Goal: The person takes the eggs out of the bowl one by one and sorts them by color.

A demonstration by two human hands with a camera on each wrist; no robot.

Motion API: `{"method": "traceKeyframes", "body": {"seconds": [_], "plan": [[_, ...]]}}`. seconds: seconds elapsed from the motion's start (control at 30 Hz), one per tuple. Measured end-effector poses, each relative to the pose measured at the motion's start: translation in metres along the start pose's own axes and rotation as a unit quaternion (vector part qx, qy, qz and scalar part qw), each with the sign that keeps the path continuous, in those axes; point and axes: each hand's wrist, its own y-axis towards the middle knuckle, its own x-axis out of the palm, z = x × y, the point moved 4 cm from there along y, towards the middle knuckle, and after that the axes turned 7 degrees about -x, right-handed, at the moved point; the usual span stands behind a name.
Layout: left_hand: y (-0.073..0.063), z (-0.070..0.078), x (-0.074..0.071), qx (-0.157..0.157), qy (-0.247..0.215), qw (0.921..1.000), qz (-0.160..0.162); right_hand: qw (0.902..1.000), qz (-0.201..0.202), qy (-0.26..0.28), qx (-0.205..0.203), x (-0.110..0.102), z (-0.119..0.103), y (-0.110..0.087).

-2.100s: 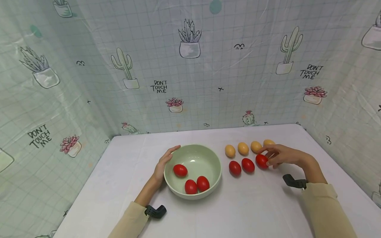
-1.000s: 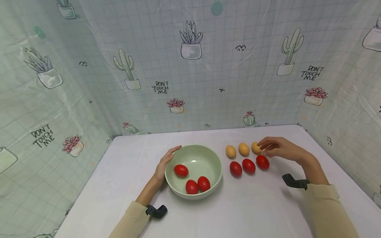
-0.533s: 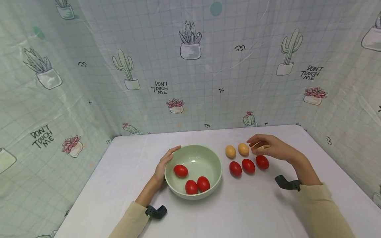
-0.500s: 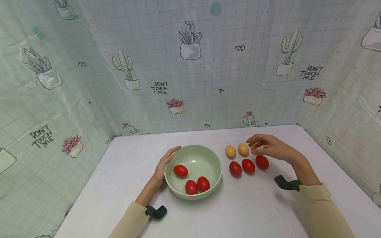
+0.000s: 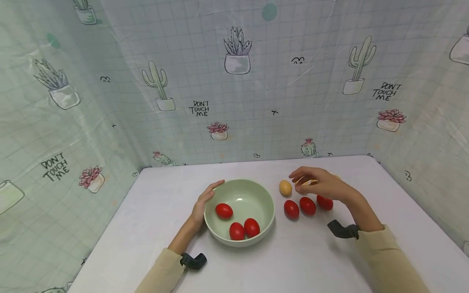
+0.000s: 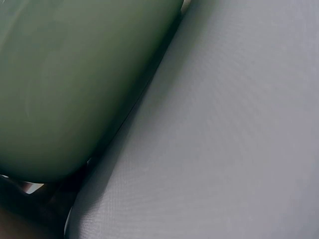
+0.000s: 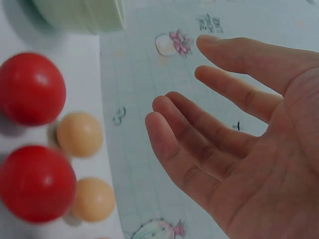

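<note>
My left hand rests against the left side of the pale green bowl, its fingers lying along the rim. Inside the bowl are three red egg-shaped pieces. Over the back row of smaller yellow egg-shaped pieces hovers my right hand, which covers part of that row. In the right wrist view that hand has spread, slightly bent fingers and an empty palm. Three red egg-shaped pieces lie in a row in front of the yellow ones. The left wrist view shows mostly the bowl's outer wall.
All of this stands on a white table. A cloth backdrop printed with cacti and succulents rises behind the table and along both sides. Dark wrist cameras sit on both forearms.
My right hand has moved left from beside the rightmost red piece, up over the yellow row and along it toward the bowl. My left hand and the bowl stay in place.
</note>
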Motion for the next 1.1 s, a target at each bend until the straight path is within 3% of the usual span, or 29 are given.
{"method": "traceKeyframes", "body": {"seconds": [0.27, 0.63, 0.8, 1.1], "plan": [[0.000, -0.001, -0.001, -0.002, 0.007, 1.0000, 0.007, 0.9992, -0.021, -0.007, -0.033, 0.018, -0.020, 0.027], [0.000, -0.001, 0.000, -0.002, 0.004, 1.0000, 0.006, 0.9970, -0.063, 0.019, -0.041, 0.051, -0.050, 0.078], [-0.001, 0.000, 0.001, -0.001, 0.003, 1.0000, 0.003, 0.9921, -0.107, 0.029, -0.059, 0.066, -0.056, 0.100], [0.000, 0.000, -0.001, 0.006, -0.003, 1.0000, -0.007, 0.9822, -0.177, 0.060, -0.023, 0.098, -0.060, 0.128]]}}
